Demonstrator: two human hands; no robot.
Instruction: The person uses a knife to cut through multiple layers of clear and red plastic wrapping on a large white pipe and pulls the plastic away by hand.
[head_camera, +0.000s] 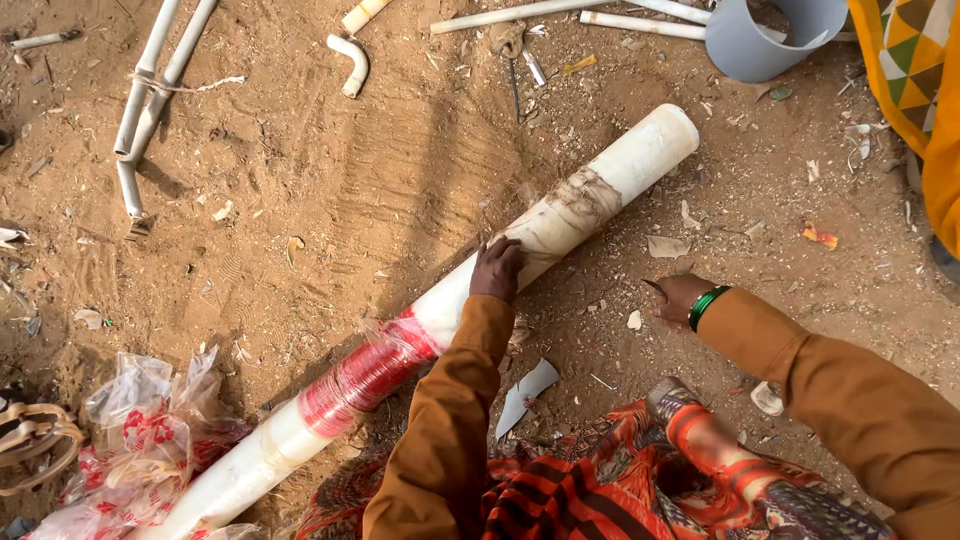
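**Big white pipe on the dirt, 1 hand on top**

Red and orange patterned cloth (600, 480) closest of all, spread low across the view, with 2 brown sleeves reaching out over it.

Left hand (497, 270) laid on top of the big white pipe (600, 185), fingers bent over the round side, pressing down and not wrapped around. Right hand (680, 297) down by the dirt ground (300, 200), apart from the pipe, green bangle (708, 306) at the wrist, fingers curled. Cannot tell whether holding anything or just closed.

Pipe flat on the ground, slanting from bottom left up to top right. Band of red rings (365, 375) around the lower part, under clear wrap. Brown smear of dirt just past the left hand.

Probably hard and stiff, no bend in it. Smooth and round, so likely to roll and to slip under dusty fingers. Too fat for 1 hand to close around; best held from both sides with 2 hands, or pinned from above. Likely not very heavy if hollow.

Around it: crumpled plastic bags (140, 430) touching the lower end, a white broken piece (527, 392) just beside the left arm, 2 thin pipes (150, 80) well apart at top left, a small bent pipe (352, 62), a wide grey pipe piece (760, 40) near the far end. Yellow patterned cloth (915, 60) of another person at the right edge.
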